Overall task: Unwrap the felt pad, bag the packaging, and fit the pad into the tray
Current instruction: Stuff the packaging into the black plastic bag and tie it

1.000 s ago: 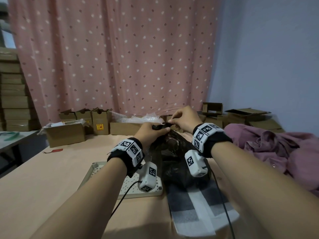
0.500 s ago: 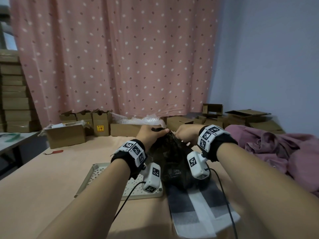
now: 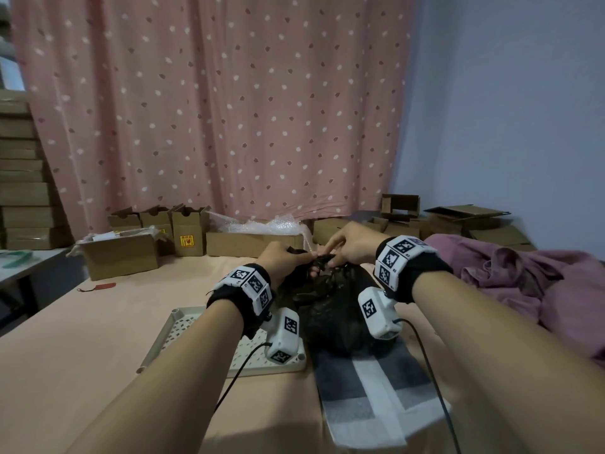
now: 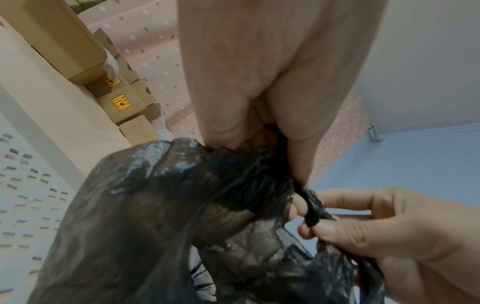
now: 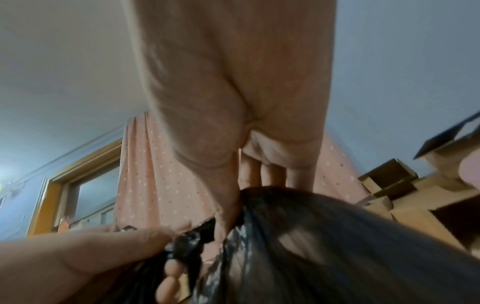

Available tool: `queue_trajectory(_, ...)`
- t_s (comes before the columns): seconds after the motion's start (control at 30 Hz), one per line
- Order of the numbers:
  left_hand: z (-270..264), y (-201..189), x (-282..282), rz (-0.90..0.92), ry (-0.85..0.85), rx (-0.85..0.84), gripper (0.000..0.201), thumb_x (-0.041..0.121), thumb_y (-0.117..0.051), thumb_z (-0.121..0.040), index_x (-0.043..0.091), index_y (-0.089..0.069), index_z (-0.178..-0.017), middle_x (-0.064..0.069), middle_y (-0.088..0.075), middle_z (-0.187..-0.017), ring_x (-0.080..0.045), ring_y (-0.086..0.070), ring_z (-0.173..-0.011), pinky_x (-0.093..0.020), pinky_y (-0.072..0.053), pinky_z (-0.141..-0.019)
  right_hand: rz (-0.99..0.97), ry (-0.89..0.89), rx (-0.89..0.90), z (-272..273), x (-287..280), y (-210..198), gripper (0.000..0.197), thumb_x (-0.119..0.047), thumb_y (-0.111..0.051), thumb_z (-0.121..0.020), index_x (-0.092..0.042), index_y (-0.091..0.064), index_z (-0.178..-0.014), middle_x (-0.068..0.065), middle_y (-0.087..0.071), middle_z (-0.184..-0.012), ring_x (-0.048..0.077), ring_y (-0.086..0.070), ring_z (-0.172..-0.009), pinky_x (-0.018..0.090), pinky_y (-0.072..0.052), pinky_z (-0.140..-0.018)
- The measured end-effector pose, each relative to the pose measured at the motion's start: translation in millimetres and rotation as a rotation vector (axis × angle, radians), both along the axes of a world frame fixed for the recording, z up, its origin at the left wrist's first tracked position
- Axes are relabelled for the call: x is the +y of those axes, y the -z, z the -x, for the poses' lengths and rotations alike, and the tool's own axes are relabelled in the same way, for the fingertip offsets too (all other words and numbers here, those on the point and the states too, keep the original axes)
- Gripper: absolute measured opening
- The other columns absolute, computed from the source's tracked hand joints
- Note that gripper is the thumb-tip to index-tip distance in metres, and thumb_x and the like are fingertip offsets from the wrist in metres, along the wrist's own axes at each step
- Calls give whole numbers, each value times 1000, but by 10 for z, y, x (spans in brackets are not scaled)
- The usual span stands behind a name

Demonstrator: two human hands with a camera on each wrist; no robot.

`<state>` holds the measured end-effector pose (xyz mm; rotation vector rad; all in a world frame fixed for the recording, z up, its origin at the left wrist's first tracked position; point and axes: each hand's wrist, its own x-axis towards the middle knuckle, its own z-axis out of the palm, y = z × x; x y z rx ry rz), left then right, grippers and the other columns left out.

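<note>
Both the left hand [image 3: 278,261] and right hand [image 3: 352,245] pinch the gathered neck of the crinkled black plastic bag [image 3: 330,309], which sits mid-table between the perforated cream tray [image 3: 170,335] and grey-and-white felt pad [image 3: 376,391]

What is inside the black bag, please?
Not visible: the black bag is dark, and both the left hand and right hand pinch its gathered top. It bulges as if full.

Head view above; wrist views close

right hand [image 3: 352,245] raised (slightly) — bag [image 3: 330,309] strip pinched
</note>
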<state>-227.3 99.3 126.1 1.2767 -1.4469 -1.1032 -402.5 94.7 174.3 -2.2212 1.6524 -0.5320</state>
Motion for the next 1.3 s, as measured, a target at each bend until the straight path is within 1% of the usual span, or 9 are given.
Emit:
queue_trajectory(0.13,-43,-28,-40,-10,-10,-200,56,47,-82,-73,-5,-74,-94,-18,-77,-88,-31,-75,-86,-44,-59,-87,56,-18,0,23,2,-18,26,-7,-75,-80,-16,-76,-104,0,-70,-102,15,-63,-98,27,-50,-85)
queue_trajectory(0.33,69,-11,14,-58,24,12,30,24,-73,-88,-5,-66,-90,-10,-70,-64,-12,-68,-45,-20,-53,-44,357,190,-61,-79,2,43,12,-18,-78,-75,-11,-71,-81,2,-71,-81,20,-67,-81,39,-58,-80)
queue_trajectory(0.47,102,79,-24,-83,-36,95,32,27,-70,-91,-4,-64,-85,-15,-68,-77,-16,-69,-49,-23,-55,-48,64,212,-289,-123,15,111,27,-25,-65,-89,1,-68,-86,13,-74,-81,28,-71,-74,42,-61,-78)
queue_trajectory(0.6,116,44,-40,-98,-76,142,39,30,-62,-96,-9,-62,-103,-15,-66,-82,-22,-67,-63,-24,-54,-47,-144,135,-471,-151,26,94,16,-22,-64,-92,-8,-57,-87,16,-68,-88,32,-70,-81,48,-59,-83)
queue_trajectory(0.73,112,15,-40,-132,-32,209,34,29,-59,-98,-5,-61,-98,-15,-65,-81,-24,-65,-67,-25,-58,-52,-51,60,-352,-134,-14,164,27,-4,-79,-76,-9,-61,-95,21,-72,-90,32,-74,-80,45,-61,-76)
queue_trajectory(0.9,45,32,-50,-179,24,263,23,17,-61,-97,-6,-62,-92,-18,-66,-83,-25,-69,-66,-32,-61,-58,0,105,-339,-59,10,184,13,10,-66,-83,3,-67,-94,17,-69,-78,28,-70,-70,36,-62,-69)
queue_trajectory(1.0,-75,75,-141,-149,-68,257,20,17,-64,-95,-3,-63,-94,-15,-65,-83,-28,-66,-76,-43,-60,-81,7,141,-312,48,2,177,15,12,-63,-84,1,-68,-93,16,-67,-75,24,-67,-62,29,-60,-61)
queue_trajectory(1.17,-311,170,-232,-115,-146,131,29,23,-63,-96,0,-64,-114,-9,-71,-92,-23,-68,-81,-34,-57,-73,-38,189,-244,262,-19,157,15,10,-64,-84,2,-73,-94,20,-73,-85,21,-69,-66,27,-61,-61)
queue_trajectory(1.3,-432,239,-254,-113,-215,67,24,25,-59,-98,5,-62,-110,-6,-72,-87,-19,-66,-74,-28,-52,-64,-62,280,-235,434,-53,171,15,13,-61,-84,9,-71,-95,27,-71,-88,30,-67,-69,39,-62,-71)
